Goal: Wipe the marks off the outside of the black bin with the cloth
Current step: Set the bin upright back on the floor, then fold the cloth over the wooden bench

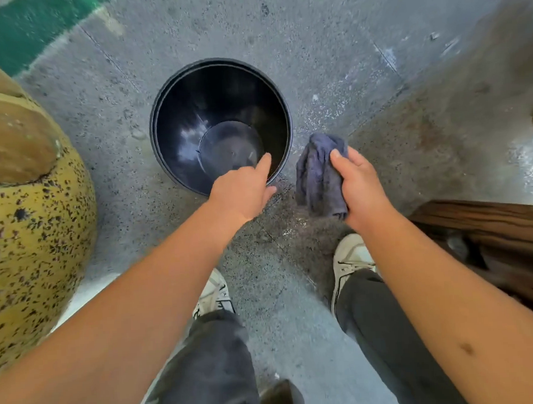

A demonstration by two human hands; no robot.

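Observation:
The round black bin (190, 92) stands upright on the grey floor in the middle of the view, and I look straight down into it. My left hand (243, 192) grips its near rim, forefinger inside and thumb on the outside. Just right of the bin, my right hand (360, 187) holds a crumpled grey-blue cloth (317, 175), which hangs beside the bin's right wall without clearly touching it. The bin's outer wall is almost wholly hidden from this angle.
A large yellow speckled jar (37, 230) with a brown lid bulges in at the left. Wooden boards (486, 222) lie at the right. My two white shoes (350, 256) stand on the damp concrete floor (344, 61) just behind the bin.

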